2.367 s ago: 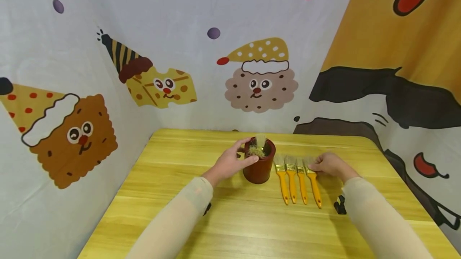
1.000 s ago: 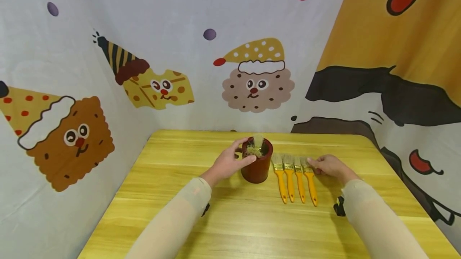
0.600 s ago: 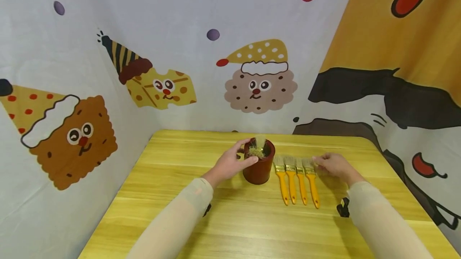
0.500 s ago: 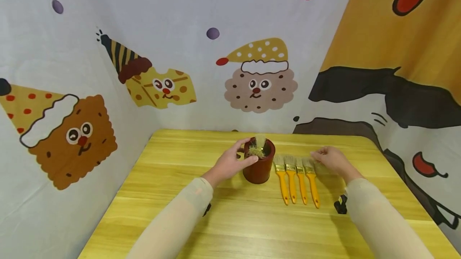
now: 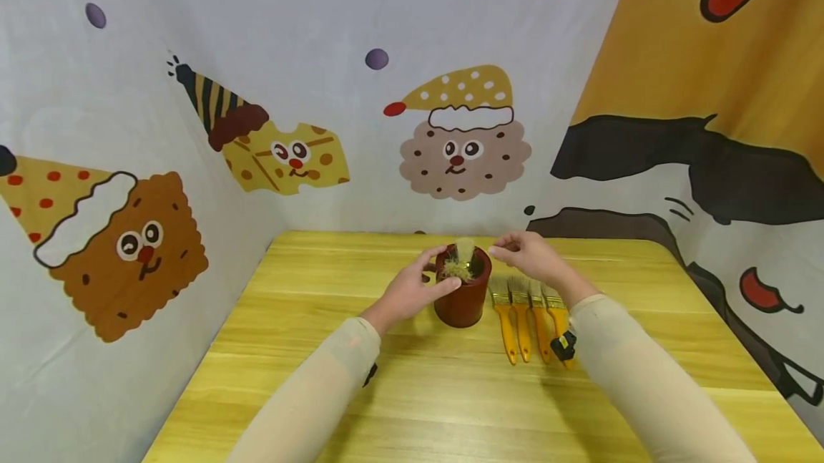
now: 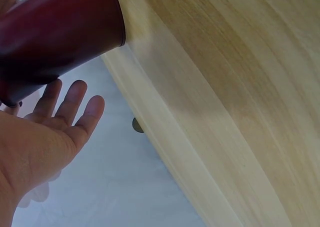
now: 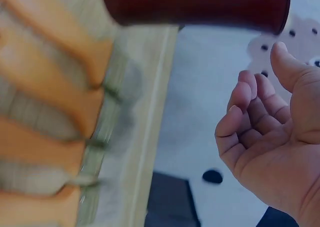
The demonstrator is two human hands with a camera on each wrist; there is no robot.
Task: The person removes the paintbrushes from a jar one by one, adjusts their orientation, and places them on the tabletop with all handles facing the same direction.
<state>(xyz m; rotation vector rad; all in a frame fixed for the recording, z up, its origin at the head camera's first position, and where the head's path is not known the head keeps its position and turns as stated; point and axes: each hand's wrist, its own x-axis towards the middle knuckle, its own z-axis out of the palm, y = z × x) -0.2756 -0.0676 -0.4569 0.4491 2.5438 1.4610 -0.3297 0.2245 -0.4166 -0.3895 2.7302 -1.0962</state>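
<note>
A dark red mug (image 5: 460, 305) stands on the table with a paintbrush (image 5: 465, 251) in it, bristles up, and a tuft of yellow-green fibres (image 5: 455, 270) at its mouth. My left hand (image 5: 412, 288) holds the mug by the rim, thumb on the near side and index finger on the far side. In the left wrist view its other fingers (image 6: 73, 103) spread loosely under the mug. Beside the rim's right side is my right hand (image 5: 529, 257), empty, fingers loosely curled and thumb apart. Several paintbrushes with orange handles (image 5: 523, 334) lie side by side right of the mug.
The wooden table (image 5: 399, 406) reaches back to a white cloth wall (image 5: 335, 33) printed with cartoon food. A black wrist device (image 5: 563, 345) on the right forearm overlaps the rightmost brush in the head view.
My right hand has let go of the rightmost brush's bristles, lifted and moved left to the mug's rim. That brush swung slightly closer to the others earlier. The left hand stays on the mug.
</note>
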